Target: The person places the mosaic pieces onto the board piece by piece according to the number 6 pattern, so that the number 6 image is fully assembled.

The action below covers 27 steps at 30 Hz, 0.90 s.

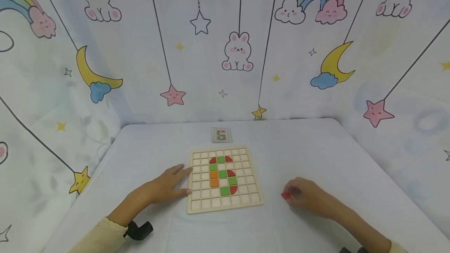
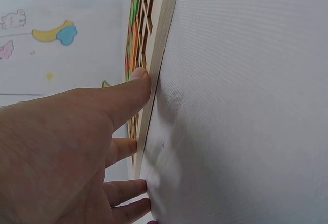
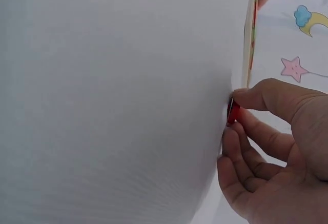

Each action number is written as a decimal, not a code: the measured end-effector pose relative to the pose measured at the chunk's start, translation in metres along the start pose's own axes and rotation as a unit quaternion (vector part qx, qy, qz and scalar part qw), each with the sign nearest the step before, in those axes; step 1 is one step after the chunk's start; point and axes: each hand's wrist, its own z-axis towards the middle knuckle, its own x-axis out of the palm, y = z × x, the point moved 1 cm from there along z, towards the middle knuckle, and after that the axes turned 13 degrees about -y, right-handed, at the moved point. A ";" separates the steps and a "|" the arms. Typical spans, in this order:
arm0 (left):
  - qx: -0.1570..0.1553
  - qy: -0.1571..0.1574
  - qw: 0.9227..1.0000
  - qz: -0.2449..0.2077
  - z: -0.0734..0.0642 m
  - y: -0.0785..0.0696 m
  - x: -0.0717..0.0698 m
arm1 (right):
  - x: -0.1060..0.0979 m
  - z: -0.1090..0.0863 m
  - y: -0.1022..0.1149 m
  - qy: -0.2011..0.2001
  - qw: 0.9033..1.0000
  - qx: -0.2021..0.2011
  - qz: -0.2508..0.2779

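A wooden grid board [image 1: 225, 204] lies on the table, with red, green and orange tiles set in its squares in a shape like a 6. My left hand [image 1: 165, 186] rests at the board's left side, fingers fairly straight, the thumb [image 2: 134, 88] on its edge in the left wrist view. To the right of the board, my right hand [image 1: 309, 196] pinches a small red tile [image 3: 234, 113] between thumb and fingers, low over the table. In the head view that tile's lower part shows under the fingertips.
Behind the board lies a small pattern card [image 1: 221, 135] with a similar coloured figure. A white cloth [image 1: 299, 147] covers the table. A printed curtain [image 1: 218, 69] with rabbits, stars and moons stands behind and at both sides.
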 end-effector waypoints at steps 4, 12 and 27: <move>-0.004 0.002 1.000 0.001 0.000 0.001 0.000 | 0.000 0.008 0.004 -0.006 1.000 -0.018 0.001; -0.002 0.002 1.000 0.000 0.001 0.002 0.001 | 0.011 0.035 0.034 -0.024 0.999 0.028 0.005; -0.014 0.002 1.000 -0.002 0.000 -0.001 -0.001 | 0.066 0.082 0.104 0.021 0.999 -0.002 0.030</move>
